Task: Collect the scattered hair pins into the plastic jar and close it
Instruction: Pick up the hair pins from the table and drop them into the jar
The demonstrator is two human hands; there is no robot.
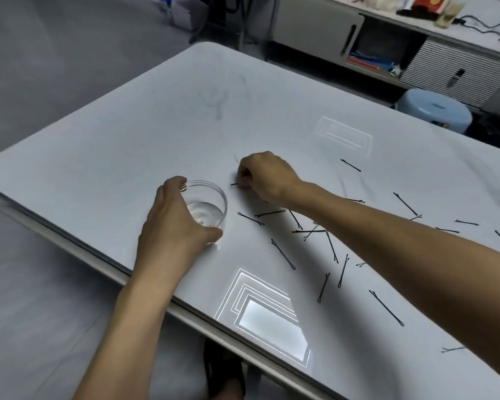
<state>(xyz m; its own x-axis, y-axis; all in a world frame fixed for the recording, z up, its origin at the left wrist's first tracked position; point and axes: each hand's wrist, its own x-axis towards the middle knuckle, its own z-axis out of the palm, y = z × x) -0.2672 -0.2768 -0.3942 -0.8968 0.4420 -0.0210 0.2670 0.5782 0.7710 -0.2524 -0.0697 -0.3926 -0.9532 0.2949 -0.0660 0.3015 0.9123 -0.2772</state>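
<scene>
Just one pin [233, 184] in right grip [264, 176]

head view looks down, near the table [156, 116].

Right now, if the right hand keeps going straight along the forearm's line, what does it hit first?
Likely nothing: the right hand, pinching a hair pin, points up-left across the table, which looks bare that way. The jar sits below that line, though depth is unclear.
</scene>
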